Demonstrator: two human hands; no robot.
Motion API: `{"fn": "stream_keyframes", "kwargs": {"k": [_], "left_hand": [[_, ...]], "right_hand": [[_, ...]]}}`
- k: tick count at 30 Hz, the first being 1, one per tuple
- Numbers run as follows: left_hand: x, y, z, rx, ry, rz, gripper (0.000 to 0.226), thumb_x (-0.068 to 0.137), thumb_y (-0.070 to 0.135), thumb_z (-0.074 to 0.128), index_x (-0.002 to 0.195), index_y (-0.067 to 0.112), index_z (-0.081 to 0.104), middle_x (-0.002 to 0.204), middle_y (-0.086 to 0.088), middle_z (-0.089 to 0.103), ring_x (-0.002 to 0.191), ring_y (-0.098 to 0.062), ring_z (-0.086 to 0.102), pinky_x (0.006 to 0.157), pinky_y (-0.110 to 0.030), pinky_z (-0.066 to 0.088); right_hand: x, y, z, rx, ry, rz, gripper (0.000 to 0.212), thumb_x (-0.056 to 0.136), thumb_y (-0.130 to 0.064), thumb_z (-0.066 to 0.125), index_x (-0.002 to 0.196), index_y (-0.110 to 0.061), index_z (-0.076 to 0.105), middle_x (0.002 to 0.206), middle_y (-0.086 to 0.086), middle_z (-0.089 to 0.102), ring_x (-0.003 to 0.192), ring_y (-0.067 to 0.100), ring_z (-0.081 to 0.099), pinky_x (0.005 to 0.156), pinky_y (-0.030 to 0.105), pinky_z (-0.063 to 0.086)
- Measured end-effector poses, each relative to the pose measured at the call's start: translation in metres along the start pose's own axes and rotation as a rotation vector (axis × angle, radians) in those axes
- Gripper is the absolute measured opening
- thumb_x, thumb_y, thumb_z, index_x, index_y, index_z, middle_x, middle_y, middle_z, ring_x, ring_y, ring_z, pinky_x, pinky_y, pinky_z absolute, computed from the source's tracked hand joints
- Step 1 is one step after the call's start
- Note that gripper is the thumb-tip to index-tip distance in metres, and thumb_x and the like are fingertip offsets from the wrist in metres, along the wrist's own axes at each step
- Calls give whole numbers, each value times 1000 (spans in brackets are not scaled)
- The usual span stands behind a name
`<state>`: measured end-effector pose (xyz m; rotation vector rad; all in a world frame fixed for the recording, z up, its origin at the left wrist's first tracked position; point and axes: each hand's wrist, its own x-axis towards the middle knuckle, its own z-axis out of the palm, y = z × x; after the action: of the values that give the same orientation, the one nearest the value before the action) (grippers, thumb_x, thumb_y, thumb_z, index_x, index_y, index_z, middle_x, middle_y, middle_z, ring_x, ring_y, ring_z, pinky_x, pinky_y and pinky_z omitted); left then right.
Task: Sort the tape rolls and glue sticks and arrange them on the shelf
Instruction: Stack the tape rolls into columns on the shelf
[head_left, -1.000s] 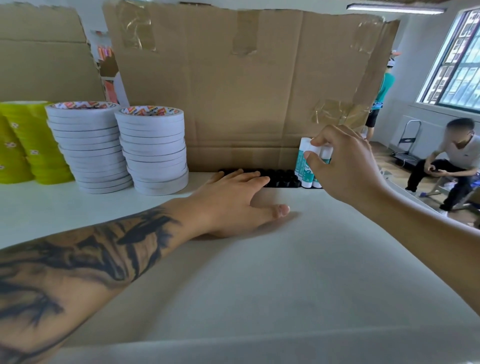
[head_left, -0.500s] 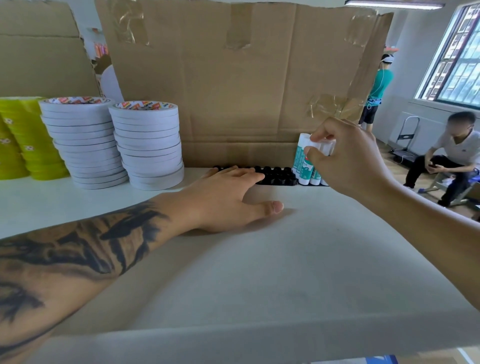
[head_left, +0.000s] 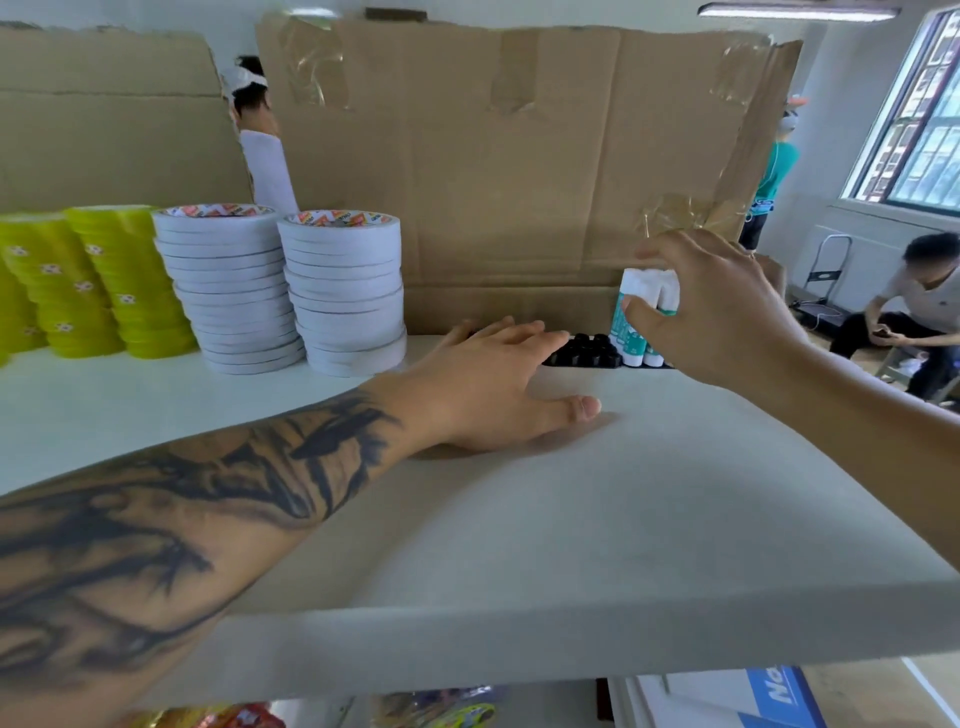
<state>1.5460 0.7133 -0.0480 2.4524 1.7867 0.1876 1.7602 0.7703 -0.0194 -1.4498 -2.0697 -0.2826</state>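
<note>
Shelf (head_left: 519, 519): a broad white board that carries everything at chest height; its front half is bare, so stock is evidently being built up from the back edge forward.
Cardboard backing (head_left: 519, 166): taped sheets standing upright behind the shelf, likely serving as a stop so rows can be pushed square against them.
Yellow tape rolls (head_left: 88, 291): stacked in columns at the far left, kept apart from the white ones, so the sort is by colour.
White tape rolls (head_left: 285, 291): two tall stacks touching each other, just right of the yellow ones and close to the backing.
Left hand (head_left: 493, 384): lies flat on the shelf, fingers straight and released, tips reaching the black-capped row; I judge it braces the row so it does not slide or topple while more are added.
Right hand (head_left: 722, 306): hovers at the right end of the row, its grip pinching a small bunch of glue sticks from the top, thumb below and fingers over.
Held glue sticks (head_left: 649, 291): white-and-teal tubes, upright, just above or touching the shelf beside the standing ones; which, I cannot tell.
Standing glue sticks (head_left: 587, 351): black caps in a tight row against the backing, between the two hands, well right of the tape.
</note>
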Motion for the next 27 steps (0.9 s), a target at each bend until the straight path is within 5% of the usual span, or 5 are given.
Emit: {"fn": "stream_keyframes", "kwargs": {"k": [4,7,11,17,27], "left_hand": [[-22,-2,-18,-43,60,47,85,92,80,31,162,35,17,170,10,14,157,-12,4,127,-45,6],[-61,-12,-38,-6,16,96,77,94,78,31,159,37,26,165,11,29,152,-14,24,122,-43,23],[-139,-62,-52,86,-73,72,66,93,81,25,135,38,51,139,9,56,131,-22,49,103,-42,39],[-257,-175,-63,225,-60,-94,74,94,79,17,152,38,37,157,6,42,148,-21,33,120,-55,18],[-411,-350,-93,112,59,-387,75,90,83,27,152,42,38,159,10,42,146,-17,36,120,-51,20]], "right_hand": [[-4,-36,-22,-50,-46,-54,47,96,-45,56,140,-28,51,146,-1,53,134,28,47,112,49,29],[-22,-79,-26,-71,-144,-125,48,97,-47,51,142,-31,49,147,-6,50,135,22,44,114,44,28],[-57,-150,-10,-43,-268,-223,47,98,-54,48,142,-37,49,149,-14,46,138,14,40,115,38,27],[-77,-290,16,68,-436,-344,52,97,-65,37,138,-38,54,143,-18,50,132,7,45,111,34,36],[-79,-505,54,182,-480,-501,42,101,-57,41,132,-36,59,139,-15,55,132,8,46,110,37,38]]}}
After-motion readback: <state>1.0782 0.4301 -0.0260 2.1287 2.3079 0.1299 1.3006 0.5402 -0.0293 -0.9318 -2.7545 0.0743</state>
